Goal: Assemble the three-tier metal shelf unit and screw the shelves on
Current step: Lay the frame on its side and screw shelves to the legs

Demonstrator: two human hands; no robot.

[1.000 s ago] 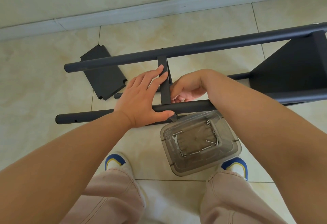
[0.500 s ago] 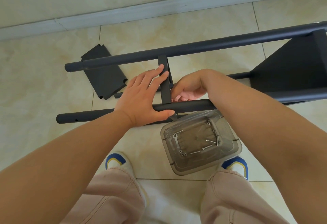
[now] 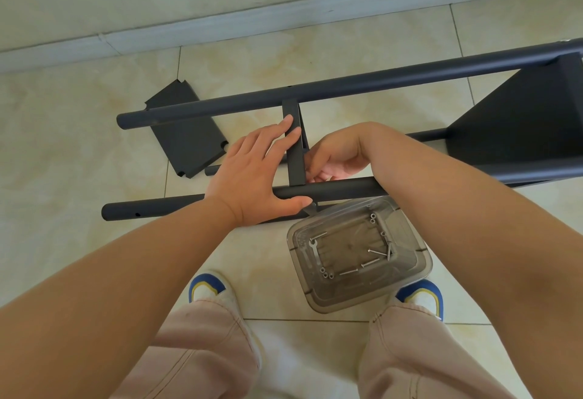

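The dark metal shelf frame lies on its side on the tile floor, with a far tube [image 3: 347, 86] and a near tube [image 3: 334, 188]. A middle shelf [image 3: 296, 159] stands edge-on between them. My left hand [image 3: 252, 174] lies flat against that shelf, thumb hooked over the near tube. My right hand [image 3: 337, 159] is curled just right of the shelf, fingers pinched at the joint; what they hold is hidden. Another shelf [image 3: 523, 127] is fixed at the right end. A loose shelf panel [image 3: 186, 133] lies flat at the left.
A clear plastic box [image 3: 419, 259] holding several screws, nuts and a small wrench sits in front of the near tube, between my feet. The wall baseboard [image 3: 284, 16] runs along the far side. My shoes and knees fill the bottom.
Almost nothing moves. My right hand's fingers shift slightly at the shelf joint; my left hand stays pressed on the shelf and tube.
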